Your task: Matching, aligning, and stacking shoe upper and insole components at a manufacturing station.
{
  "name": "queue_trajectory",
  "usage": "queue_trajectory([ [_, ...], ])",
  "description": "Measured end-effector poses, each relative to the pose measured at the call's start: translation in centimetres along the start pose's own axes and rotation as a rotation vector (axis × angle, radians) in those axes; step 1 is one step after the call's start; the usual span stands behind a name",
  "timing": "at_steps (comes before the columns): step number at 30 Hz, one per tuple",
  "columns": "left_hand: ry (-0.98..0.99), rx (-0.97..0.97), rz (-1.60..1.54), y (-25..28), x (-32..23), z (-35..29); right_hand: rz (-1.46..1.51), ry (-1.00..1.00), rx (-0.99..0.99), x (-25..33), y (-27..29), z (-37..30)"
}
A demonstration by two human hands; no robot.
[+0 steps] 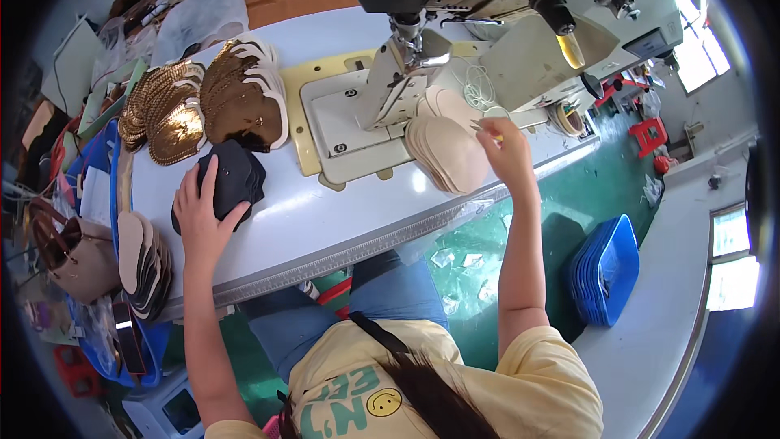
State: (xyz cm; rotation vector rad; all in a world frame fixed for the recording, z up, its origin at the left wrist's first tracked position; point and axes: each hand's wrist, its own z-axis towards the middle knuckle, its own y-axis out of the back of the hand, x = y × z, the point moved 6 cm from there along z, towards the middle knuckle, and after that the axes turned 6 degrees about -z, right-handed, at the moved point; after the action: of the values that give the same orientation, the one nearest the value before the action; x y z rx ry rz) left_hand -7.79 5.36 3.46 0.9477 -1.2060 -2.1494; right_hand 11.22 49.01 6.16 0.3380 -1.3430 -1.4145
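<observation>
My left hand [203, 216] lies with spread fingers on a stack of black shaped pieces [236, 173] at the table's left front. My right hand [509, 153] is closed in a pinch around a small pointed metal tool [477, 125] with a bit of yellow at its grip; its exact kind is too small to tell. The tool is over the right edge of fanned beige rounded pieces [447, 155], stacked beside the sewing machine's head [402, 82]. Behind my left hand, shiny bronze-gold pieces with white edges [244, 102] lie in two overlapping rows.
The sewing machine's pale bed plate [337, 126] is set into the white table [301, 211]. Loose white thread [478, 86] lies behind the beige pieces. More beige and black pieces [145, 264] stand at the left edge. Stacked blue baskets [605, 272] are on the green floor at right.
</observation>
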Motion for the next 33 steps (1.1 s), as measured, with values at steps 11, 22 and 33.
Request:
queue_trajectory([
  [11, -0.015, -0.079, -0.023, -1.2, -0.9, -0.6, 0.043, -0.136, -0.050, 0.4, -2.9, -2.6],
  [22, -0.085, -0.257, -0.078, 0.0, -1.1, -1.2, -0.139, 0.051, -0.098, 3.6, -3.6, -2.7],
  [33, 0.242, -0.018, -1.358, -7.4, -15.4, -3.4, -0.037, -0.010, -0.160, 0.6, -4.0, 1.4],
])
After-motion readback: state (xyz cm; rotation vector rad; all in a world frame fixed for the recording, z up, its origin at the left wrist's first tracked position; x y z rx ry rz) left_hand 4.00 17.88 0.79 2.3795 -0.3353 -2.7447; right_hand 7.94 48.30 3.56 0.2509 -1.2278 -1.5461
